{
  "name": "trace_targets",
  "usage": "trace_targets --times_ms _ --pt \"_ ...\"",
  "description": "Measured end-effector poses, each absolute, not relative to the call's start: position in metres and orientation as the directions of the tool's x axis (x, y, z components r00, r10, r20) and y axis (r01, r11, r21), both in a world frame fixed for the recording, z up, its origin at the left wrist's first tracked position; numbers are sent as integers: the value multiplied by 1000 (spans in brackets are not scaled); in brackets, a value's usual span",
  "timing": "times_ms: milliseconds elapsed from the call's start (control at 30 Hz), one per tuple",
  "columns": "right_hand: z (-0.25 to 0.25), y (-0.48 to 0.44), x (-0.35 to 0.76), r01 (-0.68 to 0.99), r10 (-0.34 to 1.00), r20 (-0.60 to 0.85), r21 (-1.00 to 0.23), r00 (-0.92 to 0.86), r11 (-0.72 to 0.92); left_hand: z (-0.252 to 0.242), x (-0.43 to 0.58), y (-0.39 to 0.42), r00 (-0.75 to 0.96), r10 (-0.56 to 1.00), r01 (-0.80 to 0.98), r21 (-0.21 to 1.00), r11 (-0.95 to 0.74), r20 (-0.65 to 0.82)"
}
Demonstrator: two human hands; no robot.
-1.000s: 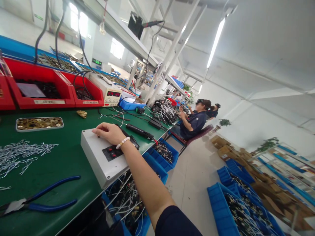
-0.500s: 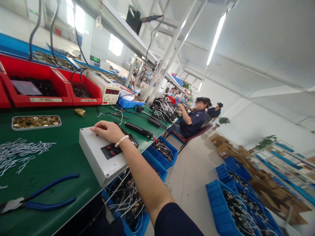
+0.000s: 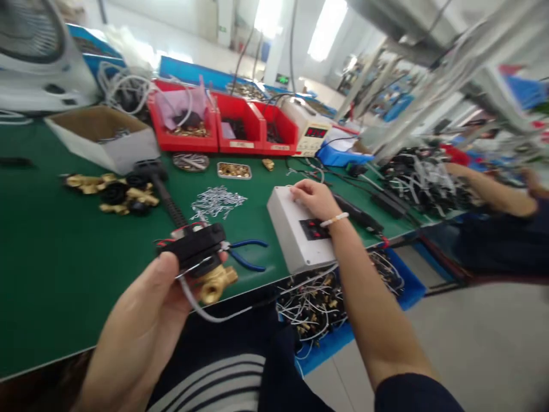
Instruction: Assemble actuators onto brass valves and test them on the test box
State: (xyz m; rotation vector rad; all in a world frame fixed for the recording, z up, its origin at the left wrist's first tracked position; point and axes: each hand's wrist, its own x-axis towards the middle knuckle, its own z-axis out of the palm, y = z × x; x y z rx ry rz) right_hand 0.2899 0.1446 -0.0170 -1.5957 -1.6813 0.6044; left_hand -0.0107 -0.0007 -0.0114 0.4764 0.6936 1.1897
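Observation:
My left hand [image 3: 148,309] grips a brass valve with a black actuator [image 3: 197,249] and a white cable, held up over the table's front edge. Thumb and fingers close round its black housing. Farther right, my right hand [image 3: 315,199] rests on top of a white control box [image 3: 281,220] with red switches. Its fingers are bent together at the box's far end, and whatever lies under the fingertips is hidden. Between the hands lie blue-handled pliers [image 3: 249,254], partly behind the valve. A pile of silver wire clips [image 3: 217,201] is beyond them.
Brass fittings [image 3: 114,191] and a carton [image 3: 107,137] stand left on the green table [image 3: 51,274]. Red bins [image 3: 240,123] and a power supply [image 3: 311,129] line the back. A blue crate of valves [image 3: 317,349] sits below the edge. A co-worker's arm [image 3: 493,189] shows at right.
The view has swung left and down. My left hand has come into sight with the valve. My right hand is still on the white box.

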Motion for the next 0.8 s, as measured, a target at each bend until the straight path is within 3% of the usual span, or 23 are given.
trace_targets --times_ms 100,467,633,700,800 --pt "-18 149 293 629 982 185 -768 34 123 -13 -14 -3 122 960 -616 739 273 -253" --pt "-13 153 307 744 978 197 -642 -74 186 -21 -15 1 100 971 -632 740 231 -218" --pt "23 109 291 778 936 340 -564 -89 278 -16 -18 -1 117 969 -668 705 238 -216" --pt "26 69 268 758 926 327 -552 -188 348 -13 -24 -3 132 968 -693 678 243 -212" --pt "-6 7 226 588 760 -2 -635 -650 501 -16 -36 0 125 968 -734 635 239 -219"
